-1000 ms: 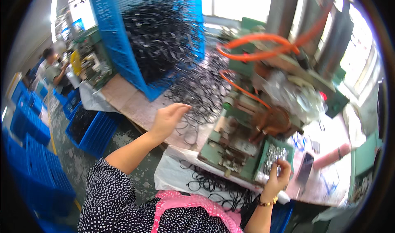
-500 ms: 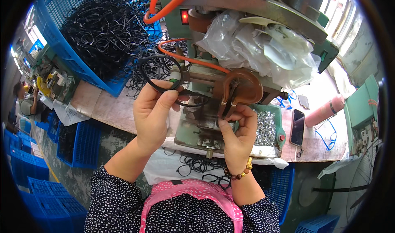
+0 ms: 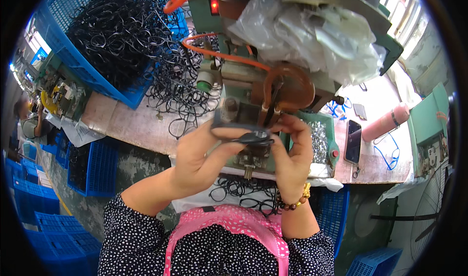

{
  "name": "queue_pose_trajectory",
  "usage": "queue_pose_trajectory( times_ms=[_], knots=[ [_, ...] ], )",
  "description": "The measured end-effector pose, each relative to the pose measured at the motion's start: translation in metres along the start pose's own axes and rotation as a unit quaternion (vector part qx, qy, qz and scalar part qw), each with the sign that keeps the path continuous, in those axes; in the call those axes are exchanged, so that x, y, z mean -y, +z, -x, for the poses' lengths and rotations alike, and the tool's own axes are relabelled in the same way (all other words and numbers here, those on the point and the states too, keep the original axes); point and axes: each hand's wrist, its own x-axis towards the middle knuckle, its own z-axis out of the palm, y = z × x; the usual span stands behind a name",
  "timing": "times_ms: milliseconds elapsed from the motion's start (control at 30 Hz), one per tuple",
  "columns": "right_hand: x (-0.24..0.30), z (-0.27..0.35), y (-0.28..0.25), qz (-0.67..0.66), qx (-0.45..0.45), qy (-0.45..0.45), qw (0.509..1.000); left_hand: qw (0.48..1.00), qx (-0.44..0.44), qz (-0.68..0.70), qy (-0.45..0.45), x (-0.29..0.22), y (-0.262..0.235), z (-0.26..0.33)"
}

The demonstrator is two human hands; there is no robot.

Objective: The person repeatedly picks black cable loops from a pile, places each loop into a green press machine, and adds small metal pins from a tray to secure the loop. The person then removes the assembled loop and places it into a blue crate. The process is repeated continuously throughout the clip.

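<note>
Motion blurs a black eyeglass frame (image 3: 254,138) held low in front of the machine. My left hand (image 3: 200,159) is closed on it, with the thumb below and the fingers along its upper side. Close to its right end is my right hand (image 3: 294,156), thumb and index finger bent toward it; whether they grip the frame is too smeared to tell. Just behind my fingertips stands the machine's brown looped coil (image 3: 308,93). A green tray (image 3: 319,142) of small shiny metal pieces is beside my right hand. Several black frames (image 3: 241,190) lie on white sheeting over my lap.
A blue basket (image 3: 51,20) heaped with black frames (image 3: 109,39) stands far left, some spilling onto the table (image 3: 119,125). Plastic bags (image 3: 302,37) drape over the machine. At right are a phone (image 3: 353,142), a pink bottle (image 3: 385,122) and blue glasses frames (image 3: 391,158).
My left hand has brought the eyeglass frame down and right, away from the coil, to beside my right hand. My right hand has shifted slightly right. The view has tilted a little.
</note>
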Motion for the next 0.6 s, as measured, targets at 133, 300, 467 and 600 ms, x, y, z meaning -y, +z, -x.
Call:
queue_pose_trajectory(
  times_ms=[133, 300, 467, 600],
  knots=[
    [-0.003, 0.003, -0.02, 0.046, -0.036, -0.013, 0.998, 0.998, 0.045, -0.032, -0.017, 0.009, 0.013, -0.013],
    [-0.002, 0.001, -0.042, 0.037, -0.062, -0.02, 0.997, 0.995, 0.028, 0.021, -0.091, 0.007, 0.017, -0.024],
    [0.001, 0.003, -0.058, 0.022, -0.101, -0.016, 0.995, 0.994, 0.065, -0.088, 0.002, 0.006, 0.014, -0.025],
    [-0.007, 0.006, -0.076, 0.07, -0.145, -0.075, 0.984, 0.977, 0.057, -0.172, 0.114, 0.013, 0.018, -0.025]
  ],
)
